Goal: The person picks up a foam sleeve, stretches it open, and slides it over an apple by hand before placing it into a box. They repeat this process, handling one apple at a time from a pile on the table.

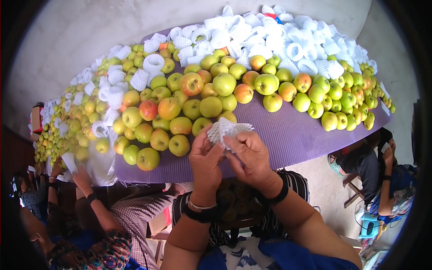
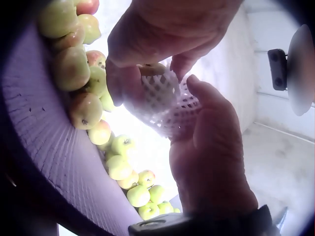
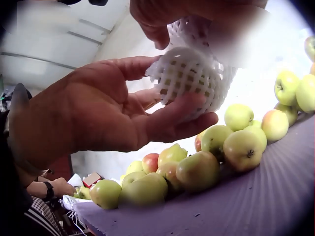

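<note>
A: Where is the net (image 1: 228, 129) now?

B: It is near the middle of the head view, between the two hands, and an apple (image 3: 183, 77) shows through its mesh.

A: And how do the hands hold it?

B: The left hand (image 1: 204, 159) has its fingers curled below the net and its thumb at the side, so it grasps net and apple together. The right hand (image 1: 253, 159) pinches the net from the other side; in the right wrist view it comes from the upper edge, partly blurred.

A: Is there some label to read?

B: At the top of the head view, a red and blue piece (image 1: 273, 17) lies among the piled nets (image 1: 310, 49). It is too small for reading.

A: What is around?

B: Just beyond the hands are loose apples (image 1: 210, 107), from the left to the right of the frame, on a ridged purple sheet (image 1: 288, 135). One person (image 1: 108, 249) sits at lower left, another person (image 1: 398, 193) at the right edge. A grey wall (image 1: 112, 27) fills the upper left.
</note>
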A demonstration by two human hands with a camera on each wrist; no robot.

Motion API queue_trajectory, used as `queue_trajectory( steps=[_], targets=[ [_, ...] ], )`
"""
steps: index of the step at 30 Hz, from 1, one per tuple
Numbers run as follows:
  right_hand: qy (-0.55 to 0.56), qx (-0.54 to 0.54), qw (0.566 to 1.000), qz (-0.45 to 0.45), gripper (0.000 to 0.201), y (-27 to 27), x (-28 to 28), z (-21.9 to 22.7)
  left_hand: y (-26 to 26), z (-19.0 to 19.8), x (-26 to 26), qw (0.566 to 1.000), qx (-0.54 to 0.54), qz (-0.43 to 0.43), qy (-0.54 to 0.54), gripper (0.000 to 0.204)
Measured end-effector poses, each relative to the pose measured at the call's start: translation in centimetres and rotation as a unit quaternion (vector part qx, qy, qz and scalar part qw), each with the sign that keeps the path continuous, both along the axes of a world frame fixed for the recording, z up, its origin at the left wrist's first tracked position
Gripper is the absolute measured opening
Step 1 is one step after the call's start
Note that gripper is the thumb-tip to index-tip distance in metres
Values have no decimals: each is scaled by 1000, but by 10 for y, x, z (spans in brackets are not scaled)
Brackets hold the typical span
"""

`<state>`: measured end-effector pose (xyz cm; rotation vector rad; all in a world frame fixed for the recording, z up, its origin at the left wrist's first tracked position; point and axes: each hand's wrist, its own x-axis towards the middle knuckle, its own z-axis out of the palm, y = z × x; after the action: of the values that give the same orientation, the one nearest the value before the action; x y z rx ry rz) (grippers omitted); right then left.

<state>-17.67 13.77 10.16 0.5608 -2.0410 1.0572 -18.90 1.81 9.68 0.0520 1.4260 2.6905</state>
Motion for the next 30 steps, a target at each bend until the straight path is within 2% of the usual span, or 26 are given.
queue_trajectory(
  steps=[1,5,7,8,10,11,13,14,16,17,19,20,22,23,26,28,30],
  targets=[
    [-4,20,1000,-8,30,-3,0,-3,-1,3,0,998,50,1,-39,48],
    [-10,50,999,-20,31,-11,0,-3,-2,-2,-3,994,109,-29,-10,50],
    [-9,73,997,-34,27,-12,-1,-13,-2,-2,-3,974,214,-77,16,53],
    [-8,72,997,-34,27,-13,1,-13,-1,-2,-2,974,214,-77,17,53],
    [-138,10,990,24,22,-17,5,-13,0,-4,-1,987,151,-42,44,50],
    [-137,9,990,25,22,-19,6,-11,-2,-5,-1,987,149,-41,45,50],
    [66,74,995,27,16,-22,9,-8,-8,-7,-2,987,150,-42,-25,46],
    [66,74,995,28,16,-22,9,-6,-10,-9,-3,988,150,-41,-24,46],
    [15,3,996,83,14,-16,11,-5,-11,-11,-5,969,237,-44,-46,46],
    [15,4,996,83,14,-13,12,-6,-10,-11,-5,969,237,-44,-45,46],
    [-77,-139,985,65,21,-7,14,-7,-9,-9,-6,966,253,-44,-10,46],
    [-77,-140,985,64,21,-4,13,-6,-9,-8,-6,966,253,-45,-11,46],
    [-89,-181,977,-76,29,4,8,0,-6,-7,-5,965,251,-78,-5,43],
    [-90,-124,984,-93,34,8,7,3,-5,-5,-4,964,252,-81,-7,43],
    [-80,-98,990,-71,32,11,2,2,-1,-4,-2,973,208,-100,11,47],
    [-68,-90,992,-64,29,14,-1,1,0,-5,-1,987,118,-105,21,50],
    [-58,-82,993,-57,27,19,-4,1,1,-5,0,988,100,-117,17,51]
  ],
)
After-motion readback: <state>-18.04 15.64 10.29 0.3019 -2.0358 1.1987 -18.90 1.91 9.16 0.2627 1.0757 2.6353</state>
